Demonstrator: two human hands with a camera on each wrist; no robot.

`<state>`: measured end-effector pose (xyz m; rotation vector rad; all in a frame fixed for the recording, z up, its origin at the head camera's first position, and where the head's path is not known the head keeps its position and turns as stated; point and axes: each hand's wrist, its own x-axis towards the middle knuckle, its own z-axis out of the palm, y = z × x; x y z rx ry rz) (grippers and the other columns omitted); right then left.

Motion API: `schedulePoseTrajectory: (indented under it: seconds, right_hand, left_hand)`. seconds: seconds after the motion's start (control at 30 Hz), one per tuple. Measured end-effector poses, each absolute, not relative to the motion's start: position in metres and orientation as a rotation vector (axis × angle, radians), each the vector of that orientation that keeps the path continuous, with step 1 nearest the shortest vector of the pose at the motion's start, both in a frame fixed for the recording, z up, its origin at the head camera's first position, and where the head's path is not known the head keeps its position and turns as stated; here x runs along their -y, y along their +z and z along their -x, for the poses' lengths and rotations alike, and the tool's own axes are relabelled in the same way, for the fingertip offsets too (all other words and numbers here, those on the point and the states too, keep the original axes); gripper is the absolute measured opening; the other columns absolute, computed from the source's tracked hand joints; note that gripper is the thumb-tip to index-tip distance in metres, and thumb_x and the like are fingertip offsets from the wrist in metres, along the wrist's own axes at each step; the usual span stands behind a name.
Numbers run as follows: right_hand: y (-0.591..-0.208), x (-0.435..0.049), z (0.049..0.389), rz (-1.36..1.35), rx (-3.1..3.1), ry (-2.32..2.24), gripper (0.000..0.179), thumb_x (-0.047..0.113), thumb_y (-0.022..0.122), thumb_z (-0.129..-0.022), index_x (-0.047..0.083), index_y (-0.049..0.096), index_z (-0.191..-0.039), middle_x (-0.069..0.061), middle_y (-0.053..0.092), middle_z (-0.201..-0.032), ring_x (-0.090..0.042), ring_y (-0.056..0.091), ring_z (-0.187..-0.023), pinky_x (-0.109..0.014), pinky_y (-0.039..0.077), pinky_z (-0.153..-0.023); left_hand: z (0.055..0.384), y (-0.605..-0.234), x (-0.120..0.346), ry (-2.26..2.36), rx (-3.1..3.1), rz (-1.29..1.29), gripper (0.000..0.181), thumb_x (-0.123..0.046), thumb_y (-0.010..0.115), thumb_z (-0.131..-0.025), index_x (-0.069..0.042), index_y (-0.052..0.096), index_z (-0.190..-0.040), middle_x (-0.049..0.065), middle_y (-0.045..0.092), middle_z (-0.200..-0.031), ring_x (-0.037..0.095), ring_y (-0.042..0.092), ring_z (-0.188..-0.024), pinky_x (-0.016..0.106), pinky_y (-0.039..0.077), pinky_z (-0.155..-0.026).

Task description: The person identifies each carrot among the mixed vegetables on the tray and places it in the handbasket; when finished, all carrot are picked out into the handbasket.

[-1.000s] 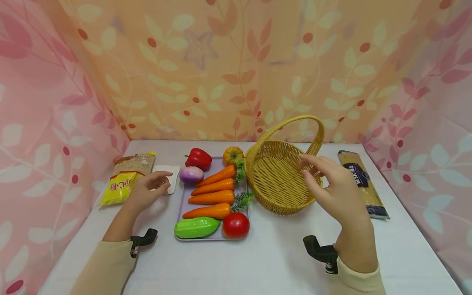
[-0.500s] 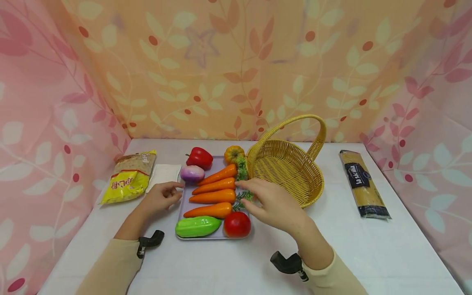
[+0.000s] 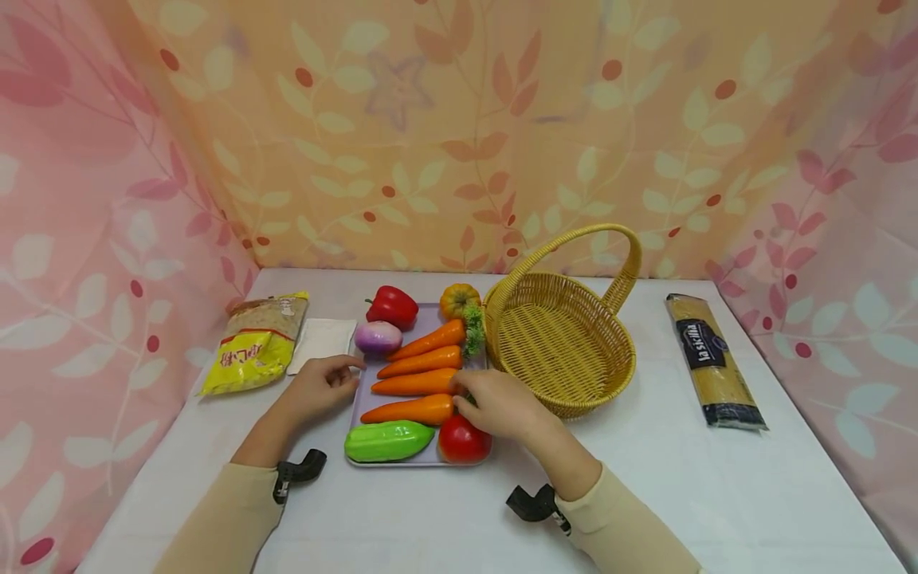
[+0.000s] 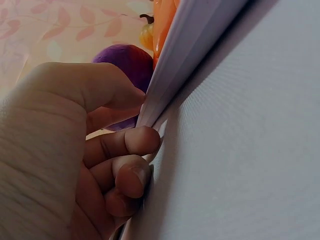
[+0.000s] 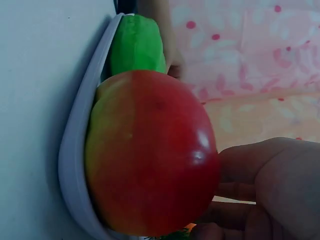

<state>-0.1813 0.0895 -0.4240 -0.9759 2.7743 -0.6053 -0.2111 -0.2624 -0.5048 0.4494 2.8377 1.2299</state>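
At the near right of the lilac tray (image 3: 418, 463), my right hand (image 3: 502, 402) has its fingertips and thumb round the leafy end of the third carrot (image 3: 412, 384). The hand covers that carrot's greens. Close below it sits a red tomato (image 5: 155, 155), which fills much of the right wrist view. My left hand (image 3: 323, 388) touches the tray's left rim with loosely bent fingers; the rim (image 4: 162, 75) shows at its fingertips in the left wrist view. Other carrots (image 3: 409, 409), a green ridged vegetable (image 3: 389, 442) and a purple onion-like vegetable (image 3: 378, 338) lie on the tray.
A wicker basket (image 3: 624, 379) with a tall handle stands right of the tray. A red bell pepper (image 3: 392, 308) and a small pumpkin (image 3: 459, 301) sit at the tray's far end. Yellow bag (image 3: 251, 359) and white packet (image 3: 323, 343) lie left, pasta pack (image 3: 713, 363) right.
My right hand has swung left from over the basket and come down to the carrots' leafy ends. The left hand has moved right to the tray's rim.
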Motion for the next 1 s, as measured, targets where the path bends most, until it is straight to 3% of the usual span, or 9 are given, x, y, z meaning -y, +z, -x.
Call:
schedulePoseTrajectory:
  seconds: [0.17, 0.4, 0.63, 0.77, 0.87, 1.0]
  right_hand:
    - [-0.426, -0.089, 0.182, 0.960, -2.775, -0.569, 0.019, 0.028, 0.061, -0.103, 0.015, 0.058, -0.117, 0.008, 0.058, -0.078, -0.010, 0.057, -0.069, -0.031, 0.050, -0.067]
    - [-0.431, -0.088, 0.185, 0.950, -2.711, -0.615, 0.031, 0.026, 0.059, -0.105, 0.011, 0.053, -0.131, 0.006, 0.060, -0.079, -0.010, 0.058, -0.069, -0.031, 0.052, -0.070]
    - [-0.433, -0.086, 0.184, 0.922, -2.679, -0.686, 0.049, 0.034, 0.060, -0.103, 0.010, 0.045, -0.144, 0.004, 0.059, -0.075, -0.011, 0.057, -0.065, -0.030, 0.050, -0.064]
    - [-0.431, -0.085, 0.183, 0.946, -2.714, -0.746, 0.061, 0.039, 0.066, -0.100, 0.012, 0.043, -0.149, -0.001, 0.068, -0.104, -0.016, 0.064, -0.092, -0.036, 0.053, -0.085]
    - [-0.426, -0.082, 0.180, 0.978, -2.748, -0.818, 0.062, 0.036, 0.072, -0.097, 0.013, 0.047, -0.149, -0.003, 0.064, -0.130, -0.019, 0.060, -0.119, -0.040, 0.046, -0.105]
    - [-0.415, -0.080, 0.174, 1.057, -2.792, -0.907, 0.055, 0.028, 0.076, -0.094, 0.012, 0.055, -0.143, -0.001, 0.062, -0.130, -0.017, 0.057, -0.121, -0.038, 0.045, -0.106]
  left_hand:
    - [0.211, -0.503, 0.263, 1.218, -2.846, -0.464, 0.022, -0.014, 0.071, -0.093, -0.018, 0.075, -0.114, -0.003, 0.059, -0.075, 0.019, 0.054, -0.067, 0.028, 0.046, -0.060]
    - [0.210, -0.501, 0.263, 1.200, -2.851, -0.477, 0.022, -0.014, 0.070, -0.094, -0.018, 0.075, -0.115, -0.003, 0.059, -0.076, 0.019, 0.054, -0.068, 0.028, 0.046, -0.061]
    - [0.210, -0.500, 0.260, 1.196, -2.840, -0.452, 0.023, -0.013, 0.070, -0.094, -0.018, 0.075, -0.115, -0.002, 0.059, -0.077, 0.020, 0.055, -0.070, 0.028, 0.046, -0.063]
    - [0.210, -0.499, 0.260, 1.209, -2.817, -0.442, 0.022, -0.013, 0.070, -0.095, -0.018, 0.074, -0.116, -0.002, 0.059, -0.079, 0.020, 0.055, -0.072, 0.028, 0.045, -0.063]
    - [0.210, -0.499, 0.260, 1.213, -2.810, -0.442, 0.022, -0.014, 0.071, -0.095, -0.017, 0.074, -0.117, -0.002, 0.059, -0.079, 0.020, 0.054, -0.072, 0.028, 0.045, -0.063]
    - [0.210, -0.499, 0.260, 1.221, -2.812, -0.439, 0.023, -0.014, 0.071, -0.094, -0.018, 0.074, -0.117, -0.001, 0.060, -0.080, 0.020, 0.054, -0.072, 0.027, 0.045, -0.063]
